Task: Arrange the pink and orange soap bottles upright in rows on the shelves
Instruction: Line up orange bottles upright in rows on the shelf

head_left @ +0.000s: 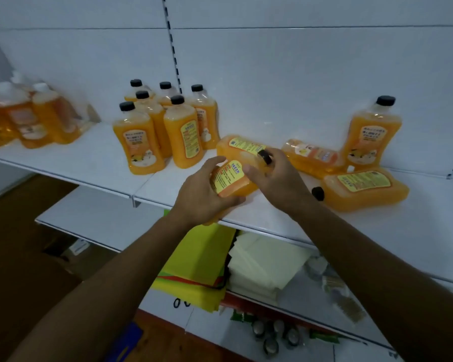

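Observation:
On the white shelf (94, 163) several orange soap bottles with black caps (179, 131) stand upright in a cluster at the middle. My left hand (202, 194) grips the body of an orange bottle (230, 178) lying at the shelf's front edge. My right hand (275, 176) holds the same bottle near its cap end. Behind it another orange bottle (239, 147) lies flat. To the right, one bottle (372, 137) stands upright and two more lie flat: one bottle (311, 156) behind, one bottle (364, 189) in front.
At the far left stand several blurred orange bottles with white caps (24, 118). A lower shelf holds yellow-green sheets (199, 262), pale folded cloths (267, 265) and small packets (348, 301). Cans (272, 335) sit lower still. A brown floor lies at the left.

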